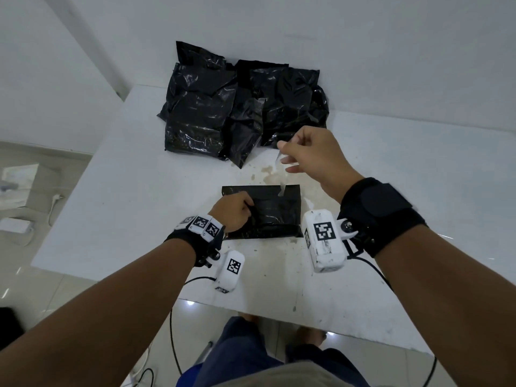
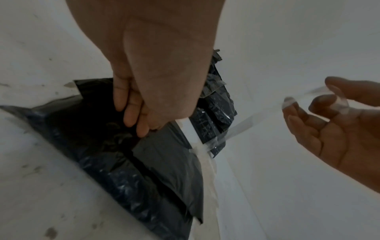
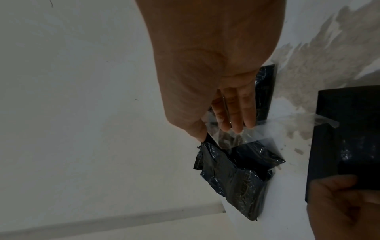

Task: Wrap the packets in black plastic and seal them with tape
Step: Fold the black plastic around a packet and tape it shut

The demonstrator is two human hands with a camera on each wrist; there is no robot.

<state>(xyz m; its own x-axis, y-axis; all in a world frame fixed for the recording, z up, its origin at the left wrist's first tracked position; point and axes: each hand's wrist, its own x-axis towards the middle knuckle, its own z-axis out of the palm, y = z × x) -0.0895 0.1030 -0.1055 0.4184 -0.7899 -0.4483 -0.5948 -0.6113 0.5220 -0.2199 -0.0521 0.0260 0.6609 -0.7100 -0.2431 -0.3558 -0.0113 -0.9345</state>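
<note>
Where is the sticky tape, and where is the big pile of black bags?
sticky tape (image 1: 280, 174), head view, middle of the clear strip.
pile of black bags (image 1: 195, 115), head view, front of the left bag.

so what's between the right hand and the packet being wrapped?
A clear tape strip spans from right hand to packet; head view.

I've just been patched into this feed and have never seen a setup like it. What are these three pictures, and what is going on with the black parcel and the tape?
No machine here: a person works bare-handed, wearing cameras. The head view looks down at both hands; each wrist view looks along one hand. On the white table lies a flat black packet, with a pile of wrapped packets behind it. The left hand grips the packet's fold. The right hand pinches a strip of clear tape, whose lower end reaches the packet's far edge.
</note>
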